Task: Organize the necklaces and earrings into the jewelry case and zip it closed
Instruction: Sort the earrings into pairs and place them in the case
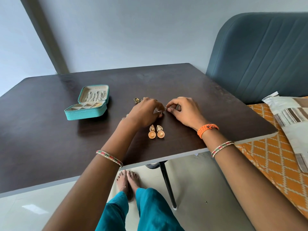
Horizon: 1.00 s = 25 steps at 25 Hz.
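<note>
The person stands at a dark desk (50, 130). Both hands are in the middle of it, close together. The left hand (145, 112) and the right hand (185, 112) each pinch one end of a small silver earring (160, 111). The fingers are almost closed on it. It is too tiny to see well.

The green case (88, 104) sits open to the far left. Chains already hang in its lid, and something gold lies in one little box. Two gold earrings (156, 132) lie side by side, just near the hands. Another dark piece (137, 100) peeks out behind the left hand.

I think this is the earring step. Next, the small earring needs to go to the case, into a free little box. It could slip, so a firm pinch helps.
</note>
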Each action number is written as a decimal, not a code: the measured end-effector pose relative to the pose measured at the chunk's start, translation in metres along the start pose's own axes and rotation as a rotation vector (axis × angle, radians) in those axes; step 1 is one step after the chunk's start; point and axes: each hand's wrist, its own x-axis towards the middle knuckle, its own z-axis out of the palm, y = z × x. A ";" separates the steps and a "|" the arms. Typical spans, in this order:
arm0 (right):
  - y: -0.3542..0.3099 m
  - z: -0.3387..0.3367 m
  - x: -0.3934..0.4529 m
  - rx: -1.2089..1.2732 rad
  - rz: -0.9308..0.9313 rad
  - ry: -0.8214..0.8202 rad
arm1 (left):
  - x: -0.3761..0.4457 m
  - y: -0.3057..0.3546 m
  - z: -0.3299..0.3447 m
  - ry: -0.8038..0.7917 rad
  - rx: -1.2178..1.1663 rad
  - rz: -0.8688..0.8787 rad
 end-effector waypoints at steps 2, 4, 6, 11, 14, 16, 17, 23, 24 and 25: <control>0.000 0.000 -0.001 -0.004 -0.037 0.003 | 0.001 0.002 0.003 0.036 -0.012 -0.002; 0.001 0.001 -0.001 0.012 -0.038 0.007 | 0.002 0.004 0.005 0.057 -0.012 -0.001; 0.002 0.002 -0.001 0.058 -0.002 0.025 | 0.003 0.004 0.005 0.070 -0.003 0.005; 0.004 0.002 0.000 0.167 0.004 0.089 | 0.004 0.003 0.005 0.082 -0.032 -0.001; -0.001 -0.001 -0.004 0.132 -0.026 0.066 | 0.002 0.004 0.004 0.049 -0.042 0.014; -0.001 -0.001 -0.004 0.123 -0.045 0.075 | 0.001 0.003 0.005 0.030 -0.033 0.007; 0.000 0.000 -0.004 0.134 -0.054 0.087 | 0.000 0.003 0.005 0.033 -0.026 0.000; -0.005 -0.001 -0.009 0.294 -0.095 0.102 | -0.003 0.003 0.003 0.114 -0.065 -0.097; -0.008 -0.001 -0.011 0.298 -0.114 0.102 | -0.002 0.002 0.004 0.126 -0.076 -0.109; -0.009 -0.001 -0.012 0.296 -0.136 0.103 | -0.002 0.001 0.005 0.137 -0.090 -0.117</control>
